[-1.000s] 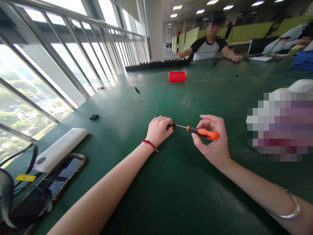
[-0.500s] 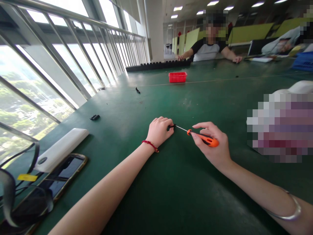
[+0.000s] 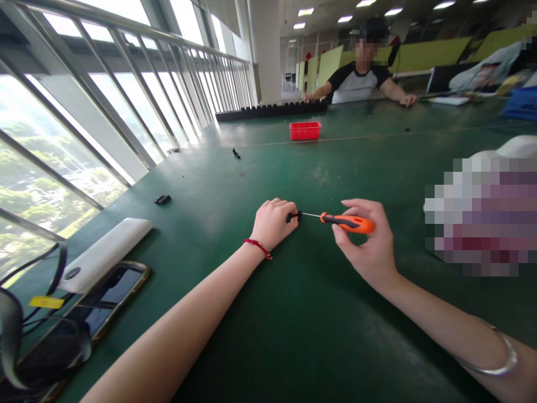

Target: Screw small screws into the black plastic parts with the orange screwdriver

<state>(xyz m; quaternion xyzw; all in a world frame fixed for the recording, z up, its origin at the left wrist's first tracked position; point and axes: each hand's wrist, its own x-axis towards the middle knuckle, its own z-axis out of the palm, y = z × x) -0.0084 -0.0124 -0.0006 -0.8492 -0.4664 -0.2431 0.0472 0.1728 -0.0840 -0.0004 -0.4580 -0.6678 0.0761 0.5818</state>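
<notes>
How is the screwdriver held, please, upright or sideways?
Sideways: the screwdriver points from the right hand toward the black part in the left hand.

Daylight entered at left through overexposed windows (image 3: 19,109); ceiling lamps (image 3: 306,12) glowed at upper right. From where I stood, the green table (image 3: 251,336) carried a pale sheen, darkening toward lower centre. Wide-angle distortion stretched the edges; mosaic blocks covered patches at right.

orange-black screwdriver (image 3: 348,222), black part (image 3: 298,214), green table (image 3: 289,324)
</notes>
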